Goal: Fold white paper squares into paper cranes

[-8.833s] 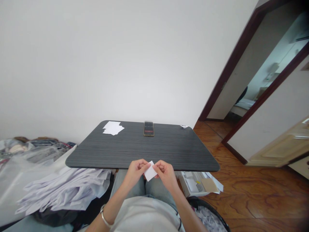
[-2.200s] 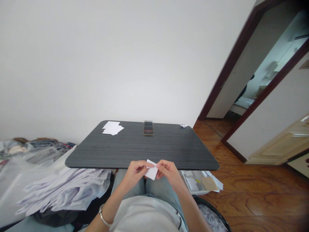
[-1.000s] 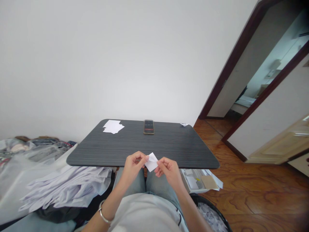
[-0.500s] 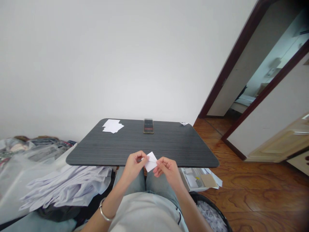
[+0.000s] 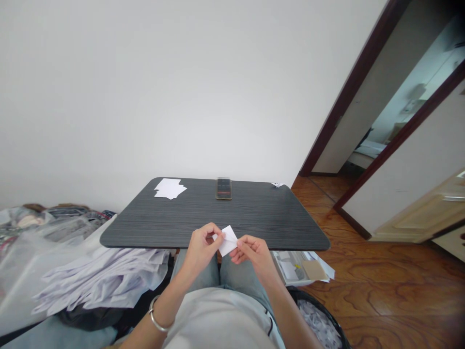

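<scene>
Head view: the left hand (image 5: 201, 247) and right hand (image 5: 251, 250) both pinch the small folded white paper (image 5: 227, 239) at the near edge of the dark table (image 5: 254, 218). Half a second ago it sat slightly lower; its pose is almost unchanged.

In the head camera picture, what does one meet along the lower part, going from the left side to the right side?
heap of white sheets → left hand → small white paper, pinched by both hands → right hand → tray on the floor → wooden floor
</scene>
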{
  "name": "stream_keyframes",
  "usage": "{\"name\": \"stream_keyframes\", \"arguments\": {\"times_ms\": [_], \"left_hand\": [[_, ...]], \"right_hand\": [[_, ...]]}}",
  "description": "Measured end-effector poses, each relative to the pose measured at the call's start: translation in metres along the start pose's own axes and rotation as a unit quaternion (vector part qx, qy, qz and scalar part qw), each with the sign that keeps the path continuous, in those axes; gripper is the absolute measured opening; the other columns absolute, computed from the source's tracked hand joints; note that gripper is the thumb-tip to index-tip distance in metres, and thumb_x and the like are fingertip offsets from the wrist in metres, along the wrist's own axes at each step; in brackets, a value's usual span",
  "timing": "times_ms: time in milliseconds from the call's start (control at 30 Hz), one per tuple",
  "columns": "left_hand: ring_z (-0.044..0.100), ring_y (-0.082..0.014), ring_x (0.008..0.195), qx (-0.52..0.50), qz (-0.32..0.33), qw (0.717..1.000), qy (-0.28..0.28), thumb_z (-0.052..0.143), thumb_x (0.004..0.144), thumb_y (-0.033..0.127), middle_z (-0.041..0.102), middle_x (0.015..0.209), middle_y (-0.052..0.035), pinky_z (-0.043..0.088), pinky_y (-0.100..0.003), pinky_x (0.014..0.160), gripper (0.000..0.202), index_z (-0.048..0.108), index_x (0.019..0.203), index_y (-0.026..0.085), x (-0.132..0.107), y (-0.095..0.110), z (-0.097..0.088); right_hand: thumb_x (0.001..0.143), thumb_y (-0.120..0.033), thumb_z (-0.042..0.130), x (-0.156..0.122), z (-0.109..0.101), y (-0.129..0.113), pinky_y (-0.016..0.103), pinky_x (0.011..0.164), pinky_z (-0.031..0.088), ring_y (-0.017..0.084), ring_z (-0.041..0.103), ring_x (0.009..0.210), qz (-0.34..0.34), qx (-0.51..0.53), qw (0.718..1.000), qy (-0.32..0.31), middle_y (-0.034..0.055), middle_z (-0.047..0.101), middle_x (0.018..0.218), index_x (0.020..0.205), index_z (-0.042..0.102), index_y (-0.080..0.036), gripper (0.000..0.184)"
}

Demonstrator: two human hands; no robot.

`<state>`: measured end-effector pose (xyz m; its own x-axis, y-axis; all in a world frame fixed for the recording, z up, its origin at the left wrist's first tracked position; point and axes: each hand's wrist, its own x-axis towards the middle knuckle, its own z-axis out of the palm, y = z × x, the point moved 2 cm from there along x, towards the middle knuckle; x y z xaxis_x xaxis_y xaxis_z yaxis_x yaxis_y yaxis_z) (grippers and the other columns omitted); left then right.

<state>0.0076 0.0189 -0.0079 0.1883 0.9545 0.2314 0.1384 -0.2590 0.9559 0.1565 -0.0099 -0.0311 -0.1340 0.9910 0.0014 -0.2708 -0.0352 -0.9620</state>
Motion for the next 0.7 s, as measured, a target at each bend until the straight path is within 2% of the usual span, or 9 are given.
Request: {"name": "stream_keyframes", "arguments": {"times_ms": [333, 567, 700], "left_hand": [[0.045, -0.0095, 0.053, 0.03, 0.018, 0.999, 0.007, 0.056, 0.072, 0.028, 0.05, 0.059, 0.0013, 0.035, -0.018, 0.047, 0.02, 0.052, 0.059, 0.014, 0.001, 0.0016, -0.0018], [0.048, -0.0109, 0.057, 0.038, 0.019, 0.999, -0.012, 0.056, 0.073, 0.028, 0.052, 0.062, 0.0, 0.038, -0.019, 0.05, 0.019, 0.054, 0.061, 0.014, -0.0005, 0.0056, -0.0001], [0.049, -0.0112, 0.057, 0.0, 0.001, 1.0, -0.027, 0.057, 0.072, 0.029, 0.053, 0.062, -0.0003, 0.038, -0.02, 0.051, 0.019, 0.054, 0.061, 0.013, -0.0002, 0.0028, 0.0015]], "right_hand": [[0.074, -0.041, 0.061, 0.0013, -0.0047, -0.0021, 0.023, 0.054, 0.051, 0.013, 0.064, 0.056, -0.011, -0.011, 1.0, -0.015, 0.0064, 0.069, 0.066, 0.072, 0.065, -0.013, 0.029], [0.07, -0.041, 0.065, 0.0015, -0.0023, -0.0004, 0.02, 0.049, 0.049, 0.012, 0.062, 0.049, 0.006, -0.01, 1.0, 0.003, 0.004, 0.068, 0.058, 0.064, 0.061, -0.014, 0.028], [0.069, -0.04, 0.066, 0.0015, -0.0032, 0.0005, 0.02, 0.047, 0.048, 0.012, 0.061, 0.047, 0.001, -0.016, 1.0, 0.007, 0.0038, 0.068, 0.056, 0.062, 0.06, -0.014, 0.028]]}}
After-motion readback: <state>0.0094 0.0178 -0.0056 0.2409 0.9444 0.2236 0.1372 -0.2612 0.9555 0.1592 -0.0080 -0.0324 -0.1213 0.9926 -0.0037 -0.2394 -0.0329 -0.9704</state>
